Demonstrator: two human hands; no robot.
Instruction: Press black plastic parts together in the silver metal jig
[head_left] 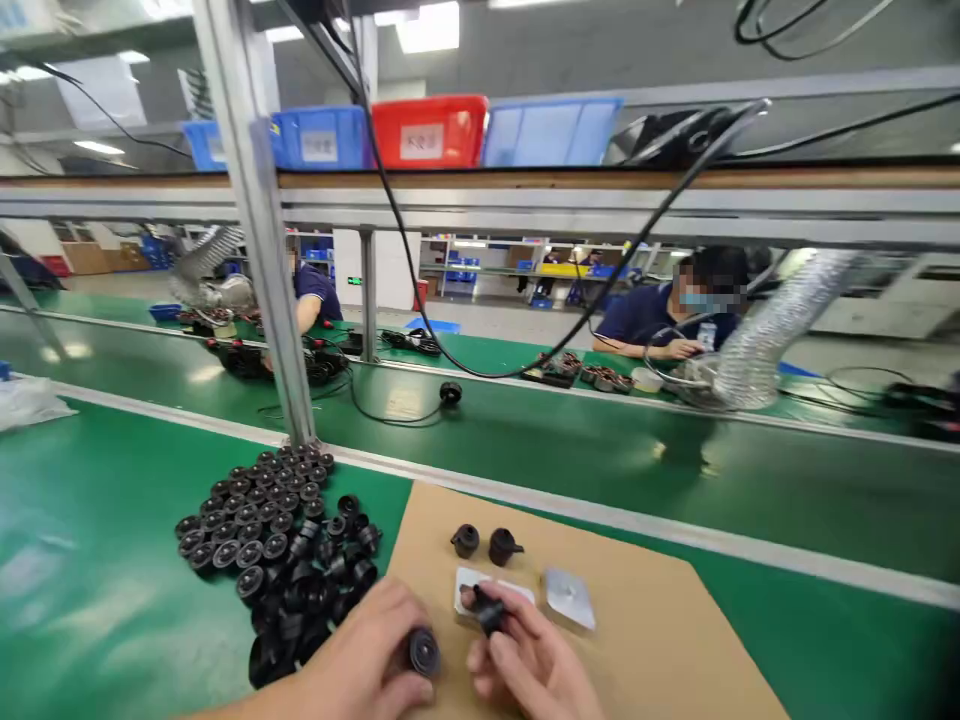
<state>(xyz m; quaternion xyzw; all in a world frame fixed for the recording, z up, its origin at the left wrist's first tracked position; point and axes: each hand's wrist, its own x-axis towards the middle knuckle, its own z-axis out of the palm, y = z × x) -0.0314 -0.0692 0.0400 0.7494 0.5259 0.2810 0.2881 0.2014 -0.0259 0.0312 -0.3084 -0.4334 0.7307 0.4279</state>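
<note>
Fingers of the left hand (375, 665) are curled around a round black ribbed plastic cap (424, 652), which sits at the fingertips near the bottom edge of the view; the right hand (529, 665) pinches a small black plastic spouted fitting (489, 610) between thumb and forefinger, just above a white rectangular pad (469, 585) on the brown cardboard sheet (660, 620). Both grips are on fingertips only, so either small part could slip and roll across the cardboard; a silvery square plate (570, 598) lies just beside the right hand, where a sweep of the wrist could knock it. Two more black spouted fittings (484, 543) stand a little further off, upright and easily toppled. To the left, the heap of black ribbed caps (277, 560) spreads loosely on the green bench surface (90, 560); a nudge from the left forearm could scatter it. Beyond, a lone black part (450, 392) rests on the green conveyor belt (675, 450), and a person in a dark blue shirt (652, 315) works at the far side.
</note>
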